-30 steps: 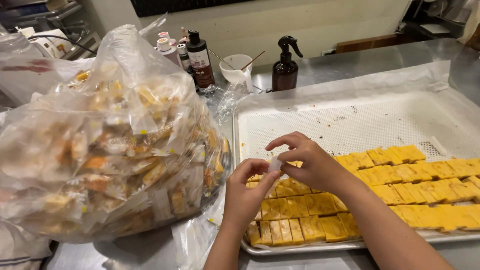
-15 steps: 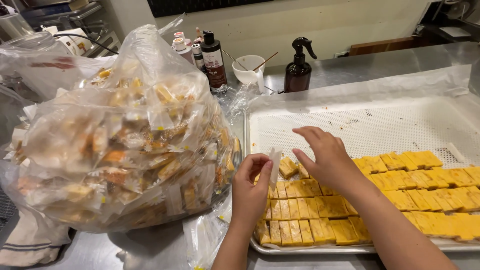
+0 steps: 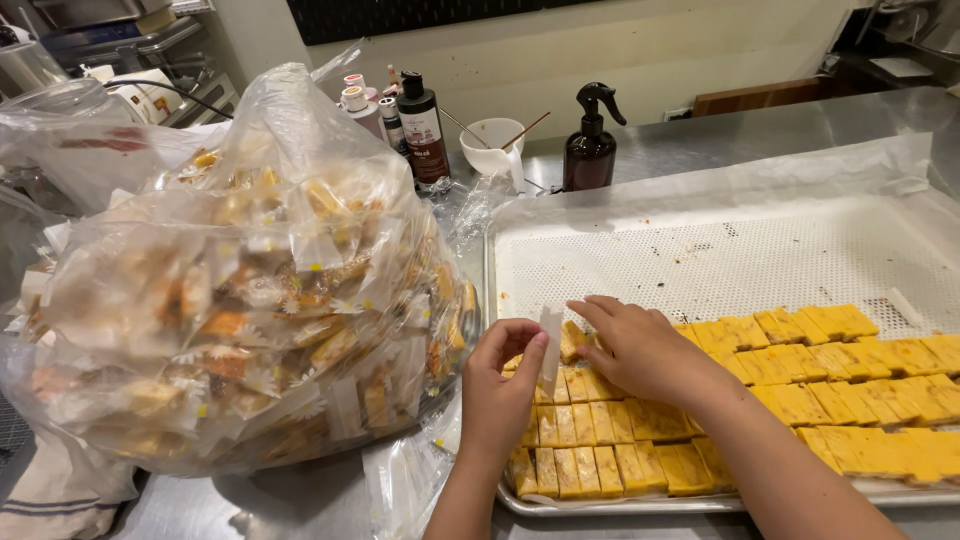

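My left hand [image 3: 503, 385] pinches a small clear wrapper [image 3: 549, 345] upright over the left end of a metal tray [image 3: 490, 290]. My right hand [image 3: 640, 348] lies palm down on the rows of yellow-orange bars [image 3: 830, 390], its fingers reaching toward the wrapper and touching a bar at the top of the left rows. The bars fill the tray's near half on a white perforated liner [image 3: 720, 260]. A big clear bag [image 3: 240, 280] stuffed with several wrapped bars sits just left of the tray.
Behind the tray stand a dark spray bottle [image 3: 590, 140], a dark pump bottle [image 3: 424, 128], small capped bottles [image 3: 360, 108] and a white cup with sticks [image 3: 492, 148]. A second plastic bag [image 3: 70, 140] is at the far left. A striped cloth [image 3: 50, 495] lies at the lower left.
My right hand has dropped from mid-air onto the bars. My left hand has stayed at the tray's left end and now holds the wrapper upright.
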